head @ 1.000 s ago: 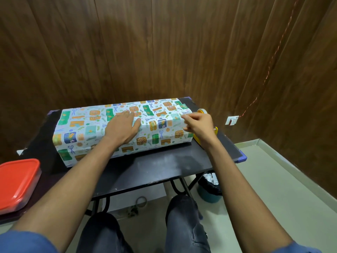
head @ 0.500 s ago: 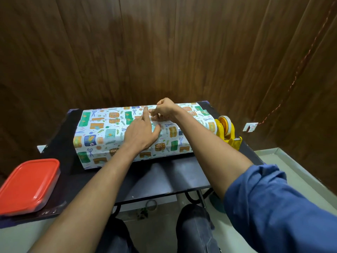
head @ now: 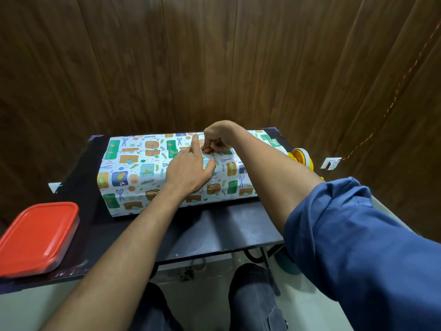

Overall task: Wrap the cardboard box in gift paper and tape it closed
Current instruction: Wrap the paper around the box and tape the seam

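My left hand [head: 191, 170] lies flat and relaxed on the wrapped box [head: 148, 168]. My right hand [head: 216, 139] has curled fingers pinching something small on top; I can't tell what.

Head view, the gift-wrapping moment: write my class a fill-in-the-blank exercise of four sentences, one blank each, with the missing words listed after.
1. The box on the table is covered in patterned gift ____.
2. The left hand rests on ____ of the box.
3. The lid of the container at the table's left end is ____.
4. The yellow tape dispenser stands beside the box's ____ end.

Missing words: paper; top; red; right
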